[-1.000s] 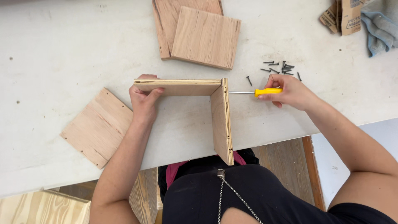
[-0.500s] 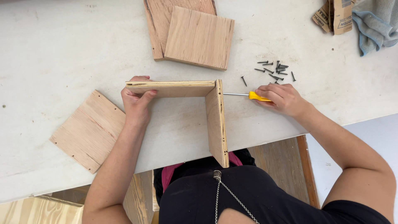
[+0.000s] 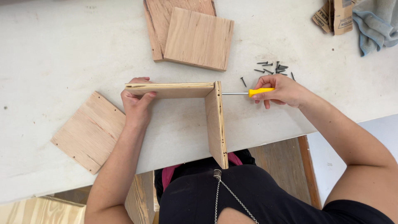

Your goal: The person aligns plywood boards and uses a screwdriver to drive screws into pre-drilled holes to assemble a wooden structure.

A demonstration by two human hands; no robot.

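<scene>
Two plywood panels stand on edge on the white table (image 3: 62, 49), joined in an L. My left hand (image 3: 137, 105) grips the left end of the horizontal panel (image 3: 170, 89). The upright side panel (image 3: 216, 124) runs toward my body, and its near end reaches past the table edge. My right hand (image 3: 280, 90) holds a yellow-handled screwdriver (image 3: 260, 91). Its metal shaft points left and meets the outer face of the side panel at the corner joint.
Several dark screws (image 3: 271, 68) lie scattered just beyond my right hand. Two stacked plywood squares (image 3: 199, 37) lie at the back, and another square (image 3: 89, 130) lies to the left. A grey-blue cloth (image 3: 375, 25) and brown paper packets (image 3: 333, 16) are at the far right.
The view has shifted slightly. My right hand still holds the screwdriver against the corner joint, and my left hand keeps its grip on the horizontal panel.
</scene>
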